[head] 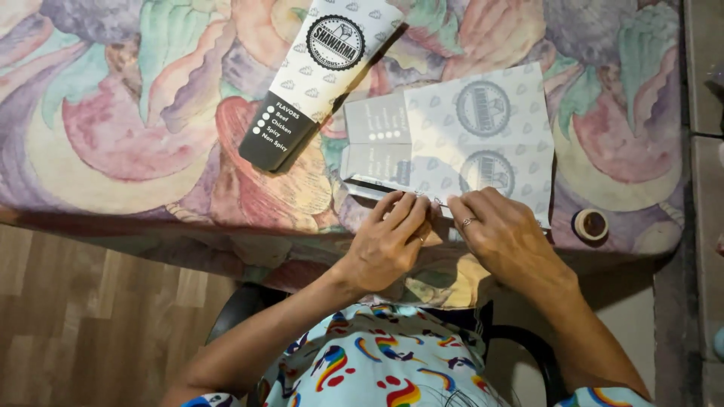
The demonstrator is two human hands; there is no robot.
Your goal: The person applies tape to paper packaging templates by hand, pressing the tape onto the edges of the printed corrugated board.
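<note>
A flat printed paper sheet (467, 139), grey-white with round emblems, lies on the flowered tablecloth (136, 128). My left hand (388, 241) and my right hand (501, 230) both rest on its near edge, fingertips pinching or pressing a narrow folded strip there. The right hand wears a ring. A finished long paper sleeve (320, 71), white with a black end, lies tilted farther back to the left.
A small roll of tape (590, 224) sits at the table's near right edge. Wooden floor (90, 316) shows at the lower left. A dark chair (241, 309) is under me. Grey tiles (705, 188) run along the right.
</note>
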